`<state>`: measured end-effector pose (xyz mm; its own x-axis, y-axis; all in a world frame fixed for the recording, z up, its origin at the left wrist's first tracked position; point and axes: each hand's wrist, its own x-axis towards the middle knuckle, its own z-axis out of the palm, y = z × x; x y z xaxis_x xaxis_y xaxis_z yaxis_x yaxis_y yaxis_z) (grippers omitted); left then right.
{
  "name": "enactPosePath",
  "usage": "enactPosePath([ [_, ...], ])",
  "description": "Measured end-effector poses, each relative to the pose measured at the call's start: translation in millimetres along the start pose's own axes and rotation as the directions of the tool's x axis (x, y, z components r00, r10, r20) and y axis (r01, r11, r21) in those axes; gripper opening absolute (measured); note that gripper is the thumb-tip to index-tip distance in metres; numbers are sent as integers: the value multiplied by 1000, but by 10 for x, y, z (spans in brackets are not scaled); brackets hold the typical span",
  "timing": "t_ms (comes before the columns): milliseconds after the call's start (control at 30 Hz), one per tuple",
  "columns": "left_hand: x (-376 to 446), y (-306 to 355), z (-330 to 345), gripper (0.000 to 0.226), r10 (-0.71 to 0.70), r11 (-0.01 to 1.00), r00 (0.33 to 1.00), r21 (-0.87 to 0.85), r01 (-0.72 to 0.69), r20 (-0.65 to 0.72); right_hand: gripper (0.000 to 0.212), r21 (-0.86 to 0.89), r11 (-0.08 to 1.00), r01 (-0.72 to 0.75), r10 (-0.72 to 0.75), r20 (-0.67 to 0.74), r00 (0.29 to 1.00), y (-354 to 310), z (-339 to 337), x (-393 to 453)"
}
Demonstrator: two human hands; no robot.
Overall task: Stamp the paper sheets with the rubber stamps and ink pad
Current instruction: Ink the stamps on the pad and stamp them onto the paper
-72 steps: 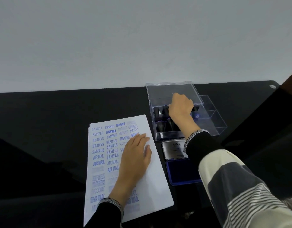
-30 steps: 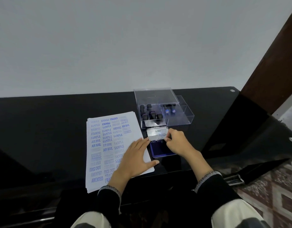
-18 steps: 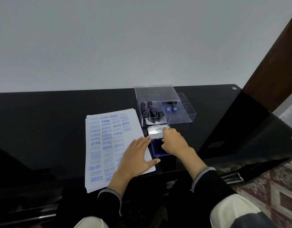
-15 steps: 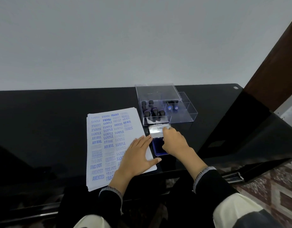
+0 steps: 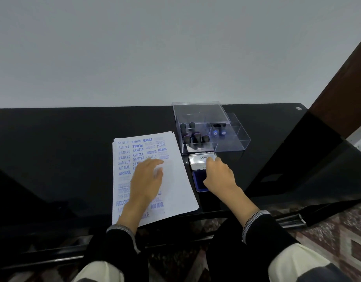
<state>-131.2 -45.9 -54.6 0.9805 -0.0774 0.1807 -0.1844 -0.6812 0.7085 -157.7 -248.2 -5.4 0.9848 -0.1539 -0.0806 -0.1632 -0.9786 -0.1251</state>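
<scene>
Right hand (image 5: 218, 176) down over the ink pad (image 5: 199, 183), fingers curled toward the raised silver lid (image 5: 202, 161), fingertips at the lid's right edge; whether pinching a stamp against the blue felt or gripping the lid, cannot tell, since the back of the hand hides whatever sits under it. Likely either inking or steadying the pad, judging by the spot. Left hand (image 5: 148, 181) out flat on the paper sheets (image 5: 175, 180), fingers straight and a little blurred, holding nothing, probably there to pin the stack against sliding on the glossy black table (image 5: 53, 149). Top sheet crowded with blue prints down its left and middle columns: SAMPLE, FRAGILE, AIR MAIL, AMENDED, FAX OUT. Bare white left along the right margin, so room for more. Ink pad parked just beside the stack's right edge, handy for a short hop from felt to paper. Behind it and touching or nearly so, the clear stamp box (image 5: 232, 139), lid standing open at the back, dark-handled rubber stamps (image 5: 194, 137) upright in the left compartment, two blue-faced ones in the middle, right compartment seemingly bare. Everything clustered on the right-hand side, within reach.
</scene>
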Motion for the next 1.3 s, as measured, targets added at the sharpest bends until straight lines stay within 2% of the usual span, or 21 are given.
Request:
enactPosePath([
  [100,61,-247,-161,29,-45,994,994,94,54,-95,34,-43,999,12,-14,-27,1000,-18,39,-6],
  [267,66,-517,-280,44,-140,941,988,302,153,-66,23,74,997,0,0,1,1000,50,-16,-10],
  [433,47,-552,-276,49,-159,933,986,319,168,-54,22,115,993,-15,15,2,1000,66,-37,3],
  [700,19,-591,-253,52,-127,927,990,348,140,-60,26,-100,995,17,-21,-41,999,21,-2,-25],
  [1067,14,-578,-253,52,-132,923,989,358,145,-59,14,94,996,-9,15,-61,998,127,-8,-4],
  [1300,19,-581,-248,53,-138,920,989,361,150,-60,17,-29,999,46,-49,-110,993,85,48,-35],
])
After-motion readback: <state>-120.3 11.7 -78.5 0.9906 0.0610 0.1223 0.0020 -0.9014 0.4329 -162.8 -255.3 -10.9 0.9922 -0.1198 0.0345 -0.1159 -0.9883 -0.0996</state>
